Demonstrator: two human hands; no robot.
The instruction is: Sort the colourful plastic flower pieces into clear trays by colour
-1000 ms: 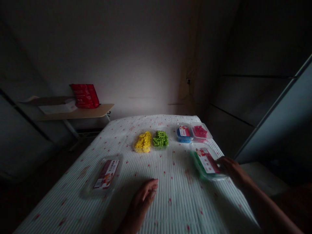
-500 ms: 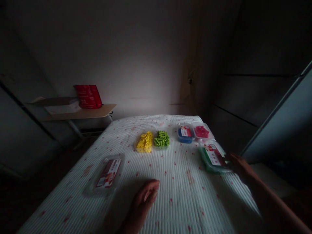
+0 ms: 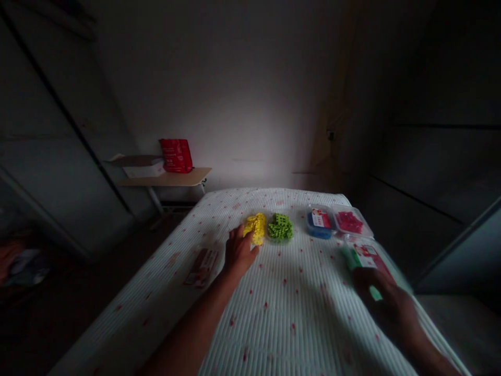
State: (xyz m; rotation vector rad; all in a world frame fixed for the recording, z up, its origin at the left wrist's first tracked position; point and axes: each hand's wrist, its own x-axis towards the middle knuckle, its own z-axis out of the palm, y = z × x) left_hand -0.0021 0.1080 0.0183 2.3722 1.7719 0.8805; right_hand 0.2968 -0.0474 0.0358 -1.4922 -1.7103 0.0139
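My left hand [image 3: 240, 251] reaches over the table, thumb and fingers apart, at the near left edge of a clear tub of yellow plastic pieces [image 3: 256, 225]. Whether it touches the tub I cannot tell. Right beside that tub is another with light green pieces [image 3: 280, 226]. On the right, my right hand [image 3: 381, 297] is smeared by motion, in front of a lidded tub with green contents [image 3: 366, 256] and a red and white label. A green patch shows by its fingers; any grip is unclear.
A lidded blue tub [image 3: 320, 223] and a tub of pink pieces [image 3: 349, 222] stand at the back right. A clear plastic piece with a dark red label [image 3: 201, 267] lies left. Beyond the table, a side table [image 3: 180, 178] bears a red bag [image 3: 176, 155] and a box [image 3: 143, 168].
My left hand has moved forward from the table's near middle to the yellow tub. My right hand has come from the green tub's right side to its near side. The view has swung left.
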